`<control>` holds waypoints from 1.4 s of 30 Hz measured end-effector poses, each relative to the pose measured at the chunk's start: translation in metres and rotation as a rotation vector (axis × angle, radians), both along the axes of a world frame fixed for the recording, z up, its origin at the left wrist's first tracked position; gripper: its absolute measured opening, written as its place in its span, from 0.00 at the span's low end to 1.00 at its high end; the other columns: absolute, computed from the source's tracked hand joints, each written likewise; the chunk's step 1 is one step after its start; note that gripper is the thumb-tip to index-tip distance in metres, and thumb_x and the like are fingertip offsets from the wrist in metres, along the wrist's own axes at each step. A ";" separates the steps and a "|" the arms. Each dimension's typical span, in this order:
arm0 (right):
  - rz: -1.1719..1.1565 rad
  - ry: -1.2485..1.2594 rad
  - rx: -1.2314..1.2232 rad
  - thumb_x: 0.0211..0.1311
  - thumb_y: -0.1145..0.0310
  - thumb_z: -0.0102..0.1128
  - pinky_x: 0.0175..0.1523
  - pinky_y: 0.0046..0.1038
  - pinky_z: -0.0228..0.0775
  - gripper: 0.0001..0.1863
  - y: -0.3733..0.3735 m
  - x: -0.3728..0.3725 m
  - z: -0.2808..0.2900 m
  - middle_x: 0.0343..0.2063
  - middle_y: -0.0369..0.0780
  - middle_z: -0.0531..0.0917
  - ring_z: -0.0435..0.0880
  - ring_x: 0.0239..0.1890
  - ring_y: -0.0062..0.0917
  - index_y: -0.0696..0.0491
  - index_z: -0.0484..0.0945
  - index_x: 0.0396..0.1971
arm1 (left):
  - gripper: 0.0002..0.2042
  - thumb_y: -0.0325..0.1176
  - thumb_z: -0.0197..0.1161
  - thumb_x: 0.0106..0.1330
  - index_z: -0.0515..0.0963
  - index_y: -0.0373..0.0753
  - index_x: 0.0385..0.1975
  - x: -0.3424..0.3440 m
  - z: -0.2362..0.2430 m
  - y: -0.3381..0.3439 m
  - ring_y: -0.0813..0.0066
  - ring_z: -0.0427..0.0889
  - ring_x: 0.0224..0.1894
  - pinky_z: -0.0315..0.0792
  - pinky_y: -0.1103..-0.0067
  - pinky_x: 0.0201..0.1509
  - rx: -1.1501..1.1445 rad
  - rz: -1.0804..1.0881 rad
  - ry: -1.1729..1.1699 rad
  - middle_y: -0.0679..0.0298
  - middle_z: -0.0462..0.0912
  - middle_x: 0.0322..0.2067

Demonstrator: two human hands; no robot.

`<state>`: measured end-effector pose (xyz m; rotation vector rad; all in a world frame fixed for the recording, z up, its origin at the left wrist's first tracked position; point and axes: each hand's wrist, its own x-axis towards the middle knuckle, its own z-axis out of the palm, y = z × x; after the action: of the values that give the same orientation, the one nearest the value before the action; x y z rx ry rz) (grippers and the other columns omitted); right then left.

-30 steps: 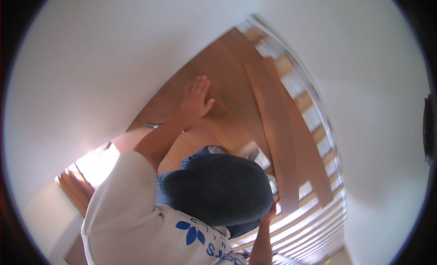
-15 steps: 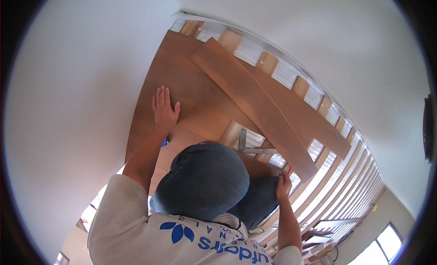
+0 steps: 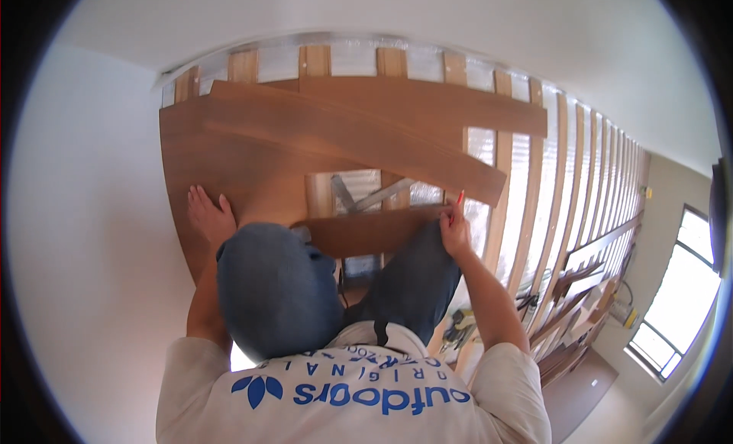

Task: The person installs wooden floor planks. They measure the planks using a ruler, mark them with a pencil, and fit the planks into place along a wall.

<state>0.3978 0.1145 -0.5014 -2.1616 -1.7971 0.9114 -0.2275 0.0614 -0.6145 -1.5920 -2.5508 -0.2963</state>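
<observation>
A brown slanting plank [image 3: 366, 142] lies loose across the brown laid boards [image 3: 221, 158], its right end reaching out over the wooden battens [image 3: 521, 192] and silver foil [image 3: 479, 145]. The left hand [image 3: 211, 215] rests palm down on the laid boards, nearer the person than the slanting plank's left end, fingers a little spread and thumb apart. The right hand [image 3: 456, 229], just on the person's side of the slanting plank's right end, pinches a red pencil [image 3: 460, 197], tip up. Between the slanting plank and the person lies a grey metal square [image 3: 385, 193], and closer still a short brown board [image 3: 366, 232], its right end beside the right hand. Beyond the slanting plank runs another brown board [image 3: 435, 104].
</observation>
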 end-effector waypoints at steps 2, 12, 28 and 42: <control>-0.045 -0.001 0.005 0.76 0.66 0.58 0.55 0.45 0.81 0.21 0.002 0.001 0.001 0.45 0.47 0.90 0.89 0.49 0.49 0.50 0.75 0.65 | 0.35 0.48 0.59 0.78 0.63 0.34 0.79 0.003 -0.008 -0.004 0.49 0.58 0.82 0.54 0.50 0.82 -0.031 0.002 0.007 0.49 0.62 0.80; -0.185 0.515 0.029 0.81 0.67 0.58 0.66 0.33 0.78 0.29 -0.016 0.045 -0.038 0.55 0.46 0.84 0.85 0.56 0.31 0.59 0.65 0.75 | 0.23 0.41 0.66 0.72 0.79 0.39 0.64 -0.051 0.077 -0.046 0.43 0.75 0.69 0.72 0.57 0.71 -0.241 -0.341 -0.424 0.46 0.78 0.66; 0.533 0.172 0.265 0.80 0.47 0.56 0.75 0.46 0.67 0.37 -0.012 0.096 -0.059 0.60 0.51 0.83 0.82 0.62 0.43 0.59 0.65 0.75 | 0.10 0.31 0.61 0.71 0.80 0.44 0.50 0.024 0.103 -0.245 0.54 0.84 0.55 0.79 0.59 0.60 -0.378 -0.073 -0.576 0.58 0.83 0.48; 0.696 -0.501 0.055 0.78 0.57 0.57 0.61 0.50 0.74 0.18 0.005 -0.197 0.006 0.53 0.50 0.81 0.81 0.55 0.49 0.52 0.80 0.57 | 0.26 0.25 0.65 0.61 0.74 0.43 0.63 -0.001 0.062 -0.218 0.45 0.78 0.60 0.76 0.54 0.62 -0.525 0.048 -0.409 0.50 0.78 0.55</control>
<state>0.2005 0.1196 -0.4951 -1.8405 -2.8732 0.4081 -0.2289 -0.1569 -0.5520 -1.7749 -3.1747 0.0777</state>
